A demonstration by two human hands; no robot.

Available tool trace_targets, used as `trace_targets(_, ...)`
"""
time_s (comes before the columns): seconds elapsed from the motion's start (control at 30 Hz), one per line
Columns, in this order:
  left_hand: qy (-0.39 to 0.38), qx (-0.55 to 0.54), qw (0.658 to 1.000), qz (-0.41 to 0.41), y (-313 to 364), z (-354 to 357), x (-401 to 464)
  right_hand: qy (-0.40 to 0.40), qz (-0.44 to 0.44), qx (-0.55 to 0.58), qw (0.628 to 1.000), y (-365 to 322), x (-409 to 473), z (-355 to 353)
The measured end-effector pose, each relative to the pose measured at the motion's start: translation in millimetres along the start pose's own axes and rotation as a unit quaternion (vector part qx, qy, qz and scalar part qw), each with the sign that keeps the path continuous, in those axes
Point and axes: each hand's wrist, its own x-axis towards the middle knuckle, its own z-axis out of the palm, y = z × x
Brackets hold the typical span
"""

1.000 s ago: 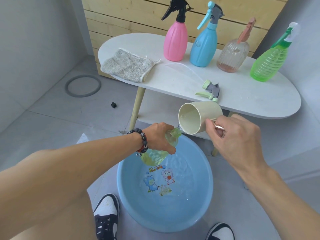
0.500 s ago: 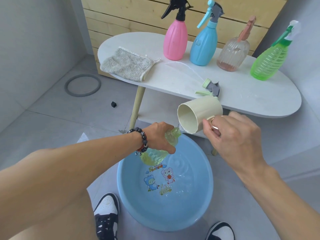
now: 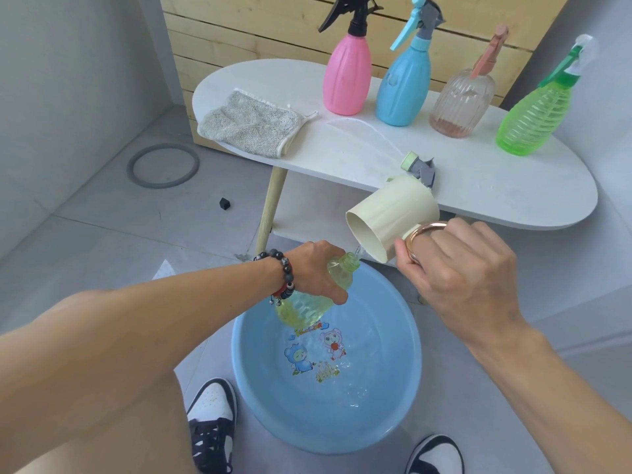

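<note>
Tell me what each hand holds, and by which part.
The left hand grips the yellow bottle round its shoulder; the right hand holds the cream cup by its handle.

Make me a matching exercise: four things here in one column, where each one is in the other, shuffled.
1 cup
2 bottle
3 basin
4 cloth

A on the floor
B on the table
C in the left hand
D in the right hand

Pairs: 1-D, 2-C, 3-A, 4-B.

Behind cup (close): table edge
</note>
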Motion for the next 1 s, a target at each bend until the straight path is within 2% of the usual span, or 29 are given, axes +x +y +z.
trace_targets(0.13,-0.007,0.001,1.0,-0.004,-2.0,0.7,3.3,0.004,-0.008,0.013,1.0,1.6,-1.3,0.1)
trace_targets(0.2,-0.009,0.003,1.0,-0.009,-3.2,1.9,4.8,-0.015,0.052,0.046,0.997,7.7,-4.2,4.1)
trace_targets(0.27,0.001,0.007,1.0,-0.022,-4.2,3.8,5.7,-0.082,0.165,0.105,0.977,14.7,-8.4,7.2)
trace_targets(0.33,0.024,0.012,0.999,-0.037,-5.1,4.3,6.0,-0.183,0.285,0.178,0.924,21.5,-19.0,14.3)
trace_targets(0.4,0.041,0.015,0.998,-0.052,-6.9,1.7,5.7,-0.282,0.357,0.204,0.867,23.1,-35.0,27.1)
trace_targets(0.47,0.053,-0.003,0.996,-0.066,-10.7,-2.7,6.0,-0.389,0.364,0.201,0.822,14.5,-57.1,44.1)
trace_targets(0.53,0.063,-0.025,0.995,-0.069,-14.3,-6.2,5.1,-0.503,0.352,0.208,0.761,-4.3,-85.0,62.2)
trace_targets(0.6,0.068,-0.032,0.995,-0.067,-17.5,-7.4,4.5,-0.596,0.301,0.196,0.718,-30.3,-112.7,75.1)
trace_targets(0.7,0.065,-0.043,0.995,-0.061,-19.8,-7.1,3.8,-0.654,0.16,0.108,0.732,-67.4,-145.4,86.2)
trace_targets(0.77,0.065,-0.042,0.996,-0.049,-20.7,-6.4,4.1,-0.651,0.126,0.074,0.745,-84.0,-162.7,93.0)
trace_targets(0.93,0.059,-0.033,0.998,-0.011,-22.3,-3.1,3.5,-0.641,0.157,0.071,0.748,-121.4,-198.1,94.0)
trace_targets(1.0,0.052,-0.031,0.998,-0.006,-23.4,-1.7,3.3,-0.646,0.205,0.11,0.727,-129.6,-204.1,96.3)
